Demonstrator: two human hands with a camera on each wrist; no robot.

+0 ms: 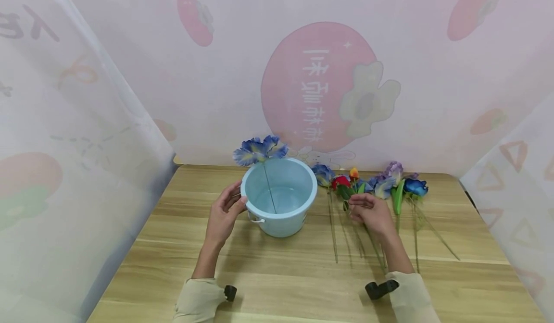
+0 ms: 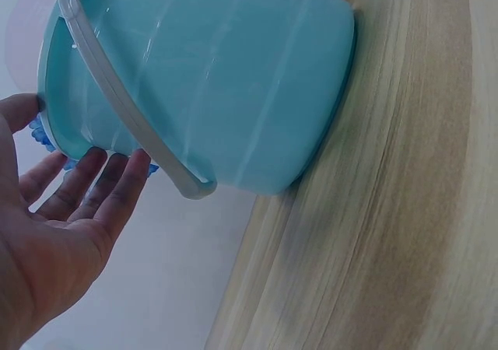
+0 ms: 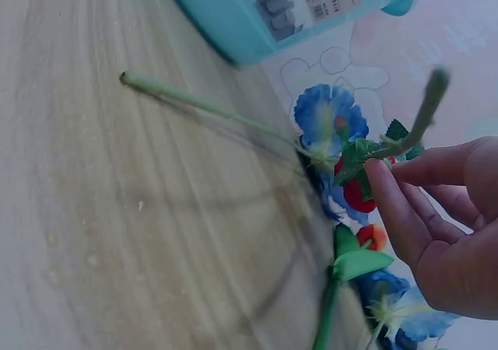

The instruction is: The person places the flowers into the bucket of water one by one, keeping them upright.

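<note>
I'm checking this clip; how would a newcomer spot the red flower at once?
On the wooden table, in the head view, flowers lie right of the light blue bucket. Near their left end, the red flower shows just beyond the right hand. It alone is all red, between a blue bloom and an orange bud.

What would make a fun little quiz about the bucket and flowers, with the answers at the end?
1. True or false: the left hand touches the rim of the bucket.
2. Pick one: the right hand pinches the stem of a flower. What colour are its petals? A purple, B red, C orange.
3. How many flowers stand in the bucket?

Key: 1 true; 2 B; 3 one, a blue flower.
</note>
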